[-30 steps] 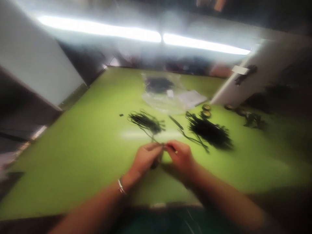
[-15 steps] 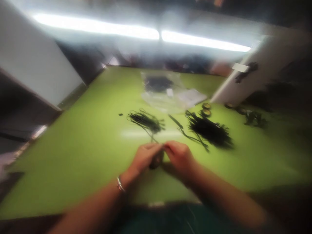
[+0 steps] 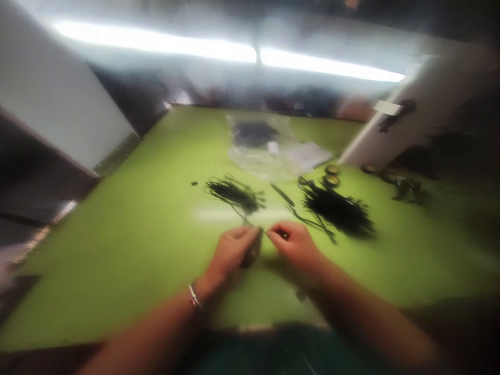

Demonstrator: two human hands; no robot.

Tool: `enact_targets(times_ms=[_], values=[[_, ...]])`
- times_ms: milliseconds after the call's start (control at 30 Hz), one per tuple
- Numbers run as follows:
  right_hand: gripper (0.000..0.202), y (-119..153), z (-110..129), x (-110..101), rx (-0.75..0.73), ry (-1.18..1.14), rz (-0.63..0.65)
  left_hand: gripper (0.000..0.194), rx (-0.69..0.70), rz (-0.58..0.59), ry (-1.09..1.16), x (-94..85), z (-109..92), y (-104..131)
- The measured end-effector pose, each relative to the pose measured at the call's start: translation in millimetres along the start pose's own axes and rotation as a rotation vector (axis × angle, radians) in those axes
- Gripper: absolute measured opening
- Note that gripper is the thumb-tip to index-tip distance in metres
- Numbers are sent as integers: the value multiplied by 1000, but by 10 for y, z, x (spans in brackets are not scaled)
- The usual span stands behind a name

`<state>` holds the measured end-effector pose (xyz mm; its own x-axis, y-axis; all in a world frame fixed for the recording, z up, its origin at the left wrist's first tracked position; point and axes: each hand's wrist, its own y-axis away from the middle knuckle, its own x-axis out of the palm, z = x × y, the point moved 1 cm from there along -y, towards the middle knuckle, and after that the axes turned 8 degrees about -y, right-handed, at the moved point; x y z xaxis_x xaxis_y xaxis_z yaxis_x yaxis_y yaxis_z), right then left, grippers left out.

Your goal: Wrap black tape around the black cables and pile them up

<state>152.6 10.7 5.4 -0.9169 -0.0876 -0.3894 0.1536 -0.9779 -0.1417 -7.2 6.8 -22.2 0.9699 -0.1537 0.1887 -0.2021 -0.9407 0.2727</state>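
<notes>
My left hand (image 3: 234, 247) is closed near the table's front, thumb and forefinger pinching a thin black cable (image 3: 247, 221) that leads back to a loose bundle of black cables (image 3: 234, 194). Beneath those fingers shows a dark roundish thing (image 3: 252, 255), blurred, perhaps a tape roll. Close by on the right, my right hand (image 3: 295, 245) has thumb and forefinger pinched together at a short thin dark strand (image 3: 264, 233) between the hands. Something small and dark (image 3: 284, 235) shows inside its curled fingers; its kind is unclear.
On the green table (image 3: 136, 250) lie a thick pile of black cables (image 3: 338, 211), a dark slim tool (image 3: 282, 194) and tape rolls (image 3: 332, 180). Farther back are a clear plastic bag (image 3: 255, 138) and paper (image 3: 310, 154). A white panel (image 3: 375, 127) stands at right.
My right hand has moved slightly right, opening a small gap between the two hands' fingertips. A dark thing now shows in its curled fingers. My left hand has barely moved.
</notes>
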Motion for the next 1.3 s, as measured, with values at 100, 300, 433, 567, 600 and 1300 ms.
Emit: enact_targets(times_ms=[100, 300, 433, 567, 600, 1300], values=[[14, -20, -48, -31, -27, -56, -103, 37, -12, 23, -27, 34, -32, 18], [12, -11, -73, -64, -147, -68, -227, 31, -70, 10, 21, 45, -10, 16], [9, 58, -51, 43, -375, 73, -185, 27, -37, -8, 98, 19, 34, -12], [11, 77, -104, 126, -484, 176, -175, 24, -38, 2, 118, 10, 51, 6], [10, 73, -121, 133, -499, 190, -176, 24, -39, 14, 119, 11, 54, 12], [8, 36, -156, 86, -529, 253, -135, 36, -24, -31, 126, 20, -28, 16]])
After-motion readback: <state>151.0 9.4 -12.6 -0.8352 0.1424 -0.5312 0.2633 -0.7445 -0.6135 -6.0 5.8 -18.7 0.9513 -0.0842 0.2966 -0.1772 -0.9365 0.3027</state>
